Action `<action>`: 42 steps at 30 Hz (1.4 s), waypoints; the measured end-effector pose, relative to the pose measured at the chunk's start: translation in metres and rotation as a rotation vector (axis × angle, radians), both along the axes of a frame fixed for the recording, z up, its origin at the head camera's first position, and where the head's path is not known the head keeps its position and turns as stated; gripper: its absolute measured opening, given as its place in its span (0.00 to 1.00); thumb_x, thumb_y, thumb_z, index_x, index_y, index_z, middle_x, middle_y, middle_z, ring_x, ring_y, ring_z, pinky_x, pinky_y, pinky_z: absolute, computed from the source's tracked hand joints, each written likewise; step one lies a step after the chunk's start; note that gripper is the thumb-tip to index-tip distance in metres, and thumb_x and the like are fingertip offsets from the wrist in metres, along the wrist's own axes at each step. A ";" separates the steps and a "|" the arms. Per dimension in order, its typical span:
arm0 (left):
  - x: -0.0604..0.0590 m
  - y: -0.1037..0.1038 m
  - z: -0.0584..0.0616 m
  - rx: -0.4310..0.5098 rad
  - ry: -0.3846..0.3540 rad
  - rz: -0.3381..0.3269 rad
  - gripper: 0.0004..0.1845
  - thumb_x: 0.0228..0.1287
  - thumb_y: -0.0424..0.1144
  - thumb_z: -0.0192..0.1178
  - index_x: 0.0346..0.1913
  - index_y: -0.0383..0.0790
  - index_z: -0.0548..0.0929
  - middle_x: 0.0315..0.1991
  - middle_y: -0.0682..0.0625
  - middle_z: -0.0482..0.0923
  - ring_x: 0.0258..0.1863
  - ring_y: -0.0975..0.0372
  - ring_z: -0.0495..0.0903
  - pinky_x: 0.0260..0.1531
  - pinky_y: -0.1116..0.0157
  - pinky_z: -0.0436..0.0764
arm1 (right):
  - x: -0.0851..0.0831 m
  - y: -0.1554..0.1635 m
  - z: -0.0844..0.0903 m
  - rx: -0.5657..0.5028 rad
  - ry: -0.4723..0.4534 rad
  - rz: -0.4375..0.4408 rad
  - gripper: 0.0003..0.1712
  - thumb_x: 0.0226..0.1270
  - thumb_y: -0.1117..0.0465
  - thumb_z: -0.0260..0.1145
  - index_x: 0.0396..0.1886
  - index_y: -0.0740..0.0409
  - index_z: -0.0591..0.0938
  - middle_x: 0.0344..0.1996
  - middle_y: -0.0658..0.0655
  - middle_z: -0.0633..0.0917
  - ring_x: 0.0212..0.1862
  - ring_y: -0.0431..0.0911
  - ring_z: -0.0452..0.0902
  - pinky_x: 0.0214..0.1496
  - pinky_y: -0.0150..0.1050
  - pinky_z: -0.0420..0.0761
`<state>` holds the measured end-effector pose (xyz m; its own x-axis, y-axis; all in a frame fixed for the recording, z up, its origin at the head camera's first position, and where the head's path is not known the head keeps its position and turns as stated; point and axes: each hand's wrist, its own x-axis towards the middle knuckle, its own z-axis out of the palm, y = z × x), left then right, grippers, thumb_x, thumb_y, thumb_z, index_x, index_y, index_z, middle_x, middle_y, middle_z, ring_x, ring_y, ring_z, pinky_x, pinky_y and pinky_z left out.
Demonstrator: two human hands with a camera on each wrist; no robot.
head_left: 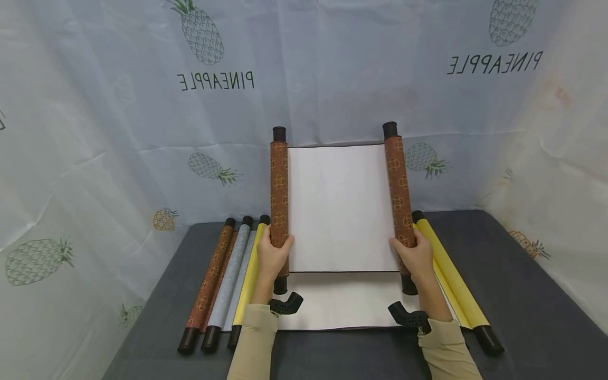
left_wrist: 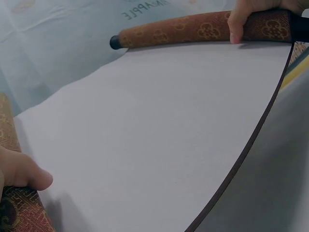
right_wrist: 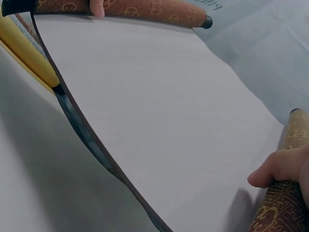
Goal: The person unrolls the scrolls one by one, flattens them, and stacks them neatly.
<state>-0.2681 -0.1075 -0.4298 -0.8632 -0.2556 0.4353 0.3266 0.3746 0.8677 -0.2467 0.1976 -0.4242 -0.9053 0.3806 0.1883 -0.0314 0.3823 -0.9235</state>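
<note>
A scroll with brown, gold-patterned rollers is held up, its blank white sheet (head_left: 344,208) stretched between them. My left hand (head_left: 272,256) grips the left brown roller (head_left: 279,184) near its lower end, thumb on the sheet side. Around the right brown roller (head_left: 399,184), my right hand (head_left: 418,256) is wrapped at a similar height. Each wrist view shows the near thumb (left_wrist: 29,171) lying over the roller's inner edge, and the other hand's finger across from it. Beneath lies another white sheet (head_left: 347,303) on the table, between yellow rollers (head_left: 458,282).
Left on the dark table (head_left: 152,322) lie a brown roll (head_left: 209,285), a grey roll (head_left: 230,277) and a yellow roll (head_left: 249,279), side by side with black end caps. A pineapple-print cloth (head_left: 332,68) hangs behind and at both sides.
</note>
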 end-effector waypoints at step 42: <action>0.002 -0.006 0.004 0.025 -0.115 -0.077 0.36 0.65 0.33 0.51 0.74 0.33 0.51 0.66 0.33 0.66 0.63 0.44 0.71 0.60 0.44 0.73 | 0.004 0.005 0.013 -0.141 -0.136 0.106 0.33 0.70 0.63 0.53 0.71 0.67 0.57 0.66 0.71 0.66 0.65 0.61 0.64 0.67 0.55 0.65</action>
<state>-0.2663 -0.1134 -0.4261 -0.9245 -0.1959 0.3269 0.2519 0.3297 0.9099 -0.2424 0.2024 -0.4107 -0.9551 0.2961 0.0137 0.0637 0.2502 -0.9661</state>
